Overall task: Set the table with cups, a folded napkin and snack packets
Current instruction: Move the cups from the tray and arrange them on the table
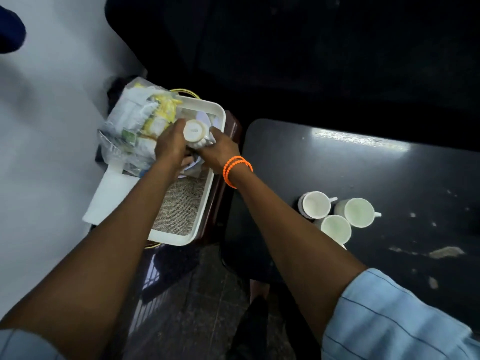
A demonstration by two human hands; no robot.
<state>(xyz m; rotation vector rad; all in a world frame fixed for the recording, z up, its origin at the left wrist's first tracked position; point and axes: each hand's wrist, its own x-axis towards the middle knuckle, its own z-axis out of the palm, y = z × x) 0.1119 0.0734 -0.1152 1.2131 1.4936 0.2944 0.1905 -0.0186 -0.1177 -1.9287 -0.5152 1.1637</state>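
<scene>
A white cup lies tipped over above the white tray, its base facing me. My left hand grips its left side and my right hand, with orange bands at the wrist, holds its right side. Three white cups stand upright together on the dark table to the right. A clear bag of snack packets rests on the tray's left edge. A woven cloth lines the tray's near half. A white folded napkin lies left of the tray.
The tray sits on a small dark-red stand between a pale wall on the left and the table. Plates in the tray are partly hidden by my hands. The table's surface is scuffed with pale patches. The floor below is dark tile.
</scene>
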